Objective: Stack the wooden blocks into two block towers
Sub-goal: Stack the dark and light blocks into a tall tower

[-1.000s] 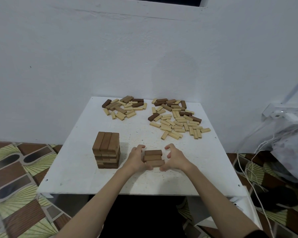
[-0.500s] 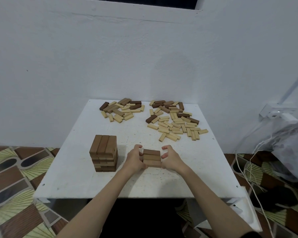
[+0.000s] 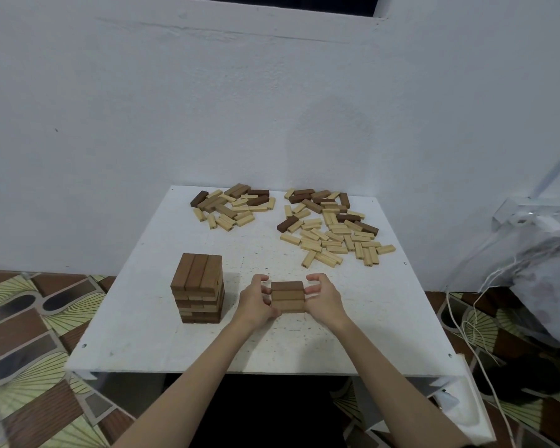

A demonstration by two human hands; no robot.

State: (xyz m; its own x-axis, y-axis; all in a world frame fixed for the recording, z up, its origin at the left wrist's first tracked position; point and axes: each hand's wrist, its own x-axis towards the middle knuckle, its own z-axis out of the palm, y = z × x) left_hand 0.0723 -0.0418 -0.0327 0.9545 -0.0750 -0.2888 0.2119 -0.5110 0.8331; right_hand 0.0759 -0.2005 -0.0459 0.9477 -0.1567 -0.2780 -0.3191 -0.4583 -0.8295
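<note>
The second tower is just beginning: the left hand and right hand, fingers curled, squeeze a row of three brown blocks together near the table's front, right of the finished tower. Next, probably a crosswise layer from the far loose blocks. The fingers hide the block ends.

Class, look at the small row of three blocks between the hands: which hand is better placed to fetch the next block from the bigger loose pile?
Probably the right hand: the bigger loose pile lies on its side, straight ahead. The left hand would have to cross over the row of three blocks.
</note>
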